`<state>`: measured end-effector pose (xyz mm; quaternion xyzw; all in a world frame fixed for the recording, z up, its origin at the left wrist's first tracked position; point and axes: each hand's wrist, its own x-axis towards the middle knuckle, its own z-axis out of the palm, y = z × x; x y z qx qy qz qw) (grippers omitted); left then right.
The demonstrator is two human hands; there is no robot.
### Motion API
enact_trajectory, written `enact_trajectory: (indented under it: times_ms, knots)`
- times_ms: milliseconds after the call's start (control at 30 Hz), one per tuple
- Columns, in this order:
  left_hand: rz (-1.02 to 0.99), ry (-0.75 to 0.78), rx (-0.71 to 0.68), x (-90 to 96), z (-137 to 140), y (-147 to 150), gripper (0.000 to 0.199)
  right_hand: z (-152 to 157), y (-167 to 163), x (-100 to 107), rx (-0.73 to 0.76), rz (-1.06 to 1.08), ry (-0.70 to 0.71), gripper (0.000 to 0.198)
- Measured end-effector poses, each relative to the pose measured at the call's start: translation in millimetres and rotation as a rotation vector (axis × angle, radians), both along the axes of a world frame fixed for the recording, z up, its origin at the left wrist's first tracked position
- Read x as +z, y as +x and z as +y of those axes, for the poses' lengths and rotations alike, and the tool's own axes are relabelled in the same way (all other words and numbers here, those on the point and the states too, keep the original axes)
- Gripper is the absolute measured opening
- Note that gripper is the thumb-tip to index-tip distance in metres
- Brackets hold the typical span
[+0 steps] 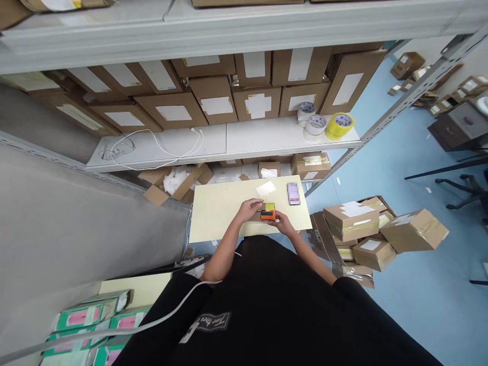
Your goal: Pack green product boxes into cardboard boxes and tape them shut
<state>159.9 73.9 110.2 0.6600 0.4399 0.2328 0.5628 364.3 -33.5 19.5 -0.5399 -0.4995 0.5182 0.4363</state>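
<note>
On the cream tabletop [213, 206], my right hand [282, 223] grips an orange and black tape dispenser [268, 215] from its right side. A yellow-green roll of tape [270, 207] shows at its far end. Beneath and to the left lies a small brown cardboard piece [254, 217], partly covered, perhaps a small box. My left hand [249, 208] is over this cardboard, left of the dispenser, fingers drawn together with their tips near its dark edge. What those fingertips pinch, if anything, is too small to make out.
A white paper [266, 188] and a phone [293, 193] lie on the table. Behind stands a shelf [251, 136] with cardboard boxes, tape rolls [339, 125] and a white cable [163, 147]. Piled boxes [348, 221] stand right; an open carton [183, 183] sits back left.
</note>
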Motion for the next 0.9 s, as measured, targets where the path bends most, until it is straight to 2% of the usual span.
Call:
enact_trajectory:
  times_ms: [100,200,300,400,533,733,900]
  knots:
    - [-0.011,0.036,0.062,28.3,3.1,1.4,0.04,10.0,2.6,27.9,0.013,-0.07,0.081,0.031]
    - [0.063,0.0,0.16,53.1,1.6,-0.2,0.046,19.3,4.9,55.0,0.012,-0.1,0.166,0.021]
    - [0.092,-0.077,0.204,71.7,-4.5,-0.1,0.056,25.2,3.9,75.7,-0.015,-0.094,0.26,0.023]
    - [0.044,-0.155,0.196,84.0,-11.1,2.1,0.055,28.2,-0.1,88.8,-0.038,-0.15,0.364,0.03]
    - [-0.072,-0.263,0.209,91.7,-14.4,2.9,0.052,30.4,-5.3,95.6,-0.013,-0.247,0.458,0.027]
    - [-0.176,-0.424,0.281,91.4,-11.4,-0.6,0.051,32.3,-8.2,92.7,-0.009,-0.321,0.547,0.011]
    - [-0.195,-0.473,0.276,87.5,-6.9,-6.0,0.049,31.0,-4.3,89.3,-0.002,-0.409,0.605,0.017]
